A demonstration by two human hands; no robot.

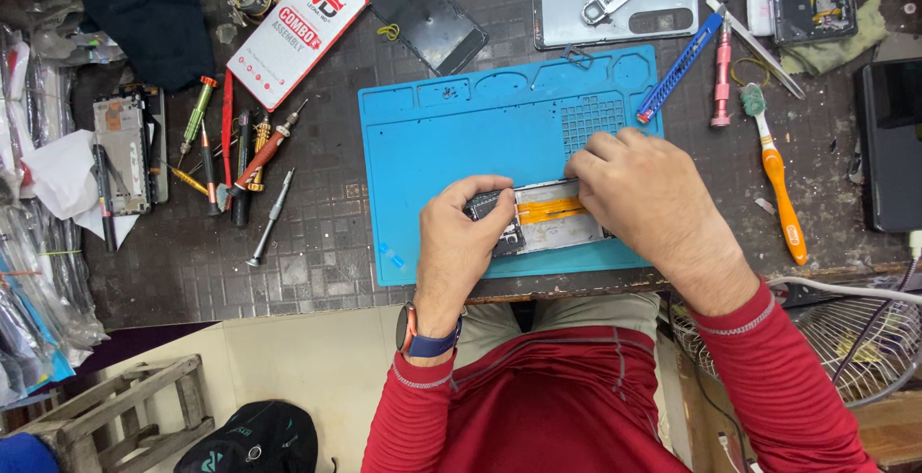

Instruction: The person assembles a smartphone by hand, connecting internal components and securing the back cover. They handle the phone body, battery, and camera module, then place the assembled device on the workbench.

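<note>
An opened phone (549,220) with an orange flex strip across its insides lies on a blue work mat (451,137) near the table's front edge. My left hand (461,242) grips the phone's left end, with the fingers curled over its top corner. My right hand (639,190) rests on the phone's right end, and its fingertips press at the upper edge by the orange strip. Both wrists come out of red sleeves, and a watch sits on the left wrist.
Several screwdrivers (257,161) lie left of the mat, beside a white and red box (296,31). Behind the mat are a dark phone back (423,14) and a grey phone back (615,7). To the right lie a blue tool (680,66), a pink screwdriver (721,74) and an orange toothbrush (778,180).
</note>
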